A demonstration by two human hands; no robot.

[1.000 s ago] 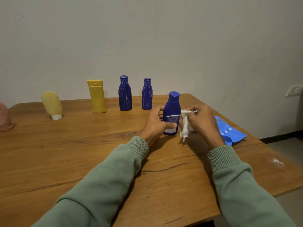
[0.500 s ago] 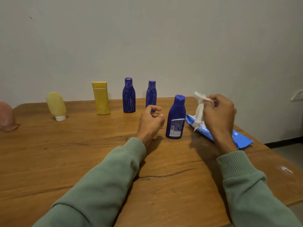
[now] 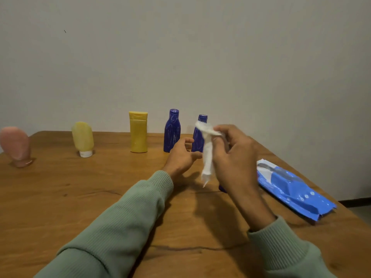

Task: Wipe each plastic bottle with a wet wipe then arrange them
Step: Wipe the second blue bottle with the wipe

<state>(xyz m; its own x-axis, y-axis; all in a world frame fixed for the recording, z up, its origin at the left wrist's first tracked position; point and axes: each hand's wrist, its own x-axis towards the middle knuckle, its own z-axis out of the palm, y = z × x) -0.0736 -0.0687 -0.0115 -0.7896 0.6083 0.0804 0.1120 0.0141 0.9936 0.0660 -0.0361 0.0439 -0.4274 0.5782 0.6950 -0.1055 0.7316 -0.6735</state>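
Wet wipe [image 3: 207,155] hangs twisted, pinched at its top by right hand [image 3: 234,157], raised off the table [image 3: 80,197]. Left hand [image 3: 181,157] just beside it, fingers loosely curled, holding nothing. Blue bottle base [image 3: 222,189] peeks from under right hand, the rest hidden. Wipes pack [image 3: 291,189] right of right hand. Beyond left hand: two blue bottles [image 3: 172,131] [image 3: 198,141], yellow bottle [image 3: 138,133]. Further left, yellow tube [image 3: 82,137] and pink tube [image 3: 16,145].

Six bottles [image 3: 16,146] [image 3: 82,138] [image 3: 138,135] [image 3: 172,133] [image 3: 197,141] [image 3: 222,189], one wipe [image 3: 207,153], one pack [image 3: 291,189]
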